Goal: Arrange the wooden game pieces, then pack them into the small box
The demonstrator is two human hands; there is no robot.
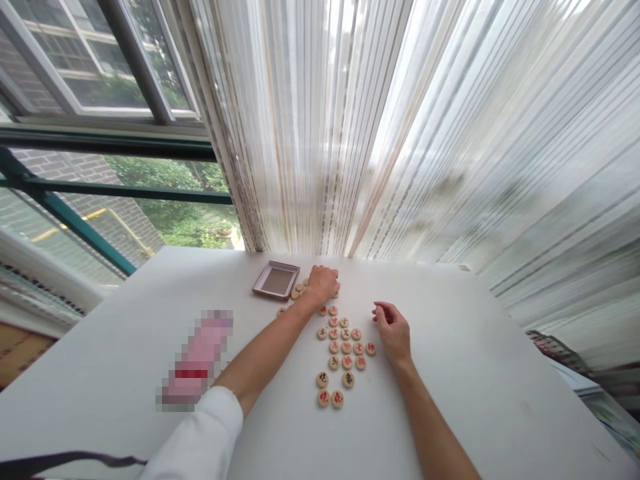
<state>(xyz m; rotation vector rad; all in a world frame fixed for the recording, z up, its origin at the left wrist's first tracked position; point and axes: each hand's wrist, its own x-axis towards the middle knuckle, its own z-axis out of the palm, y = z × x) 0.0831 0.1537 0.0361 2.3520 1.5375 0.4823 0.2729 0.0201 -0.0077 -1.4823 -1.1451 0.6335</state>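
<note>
My left hand [324, 283] reaches to the far part of the table, its fingers curled downward over the xiangqi pieces there. One piece [336, 294] shows just under its edge; anything between the fingertips is hidden. My right hand [394, 328] is held to the right of the rows, fingers loosely bent and slightly apart, with nothing seen in them. Round wooden xiangqi pieces [347, 347] with red or black characters lie in uneven rows between my forearms. Several pale pieces [299, 288] sit beside my left wrist, partly covered by it.
A shallow open box or lid [276, 280] lies at the back, left of the pieces. On the left of the white table [480, 373] is a pink, pixelated item [197, 360]. String curtains [320, 133] hang behind the far edge, beside an open window [100, 73].
</note>
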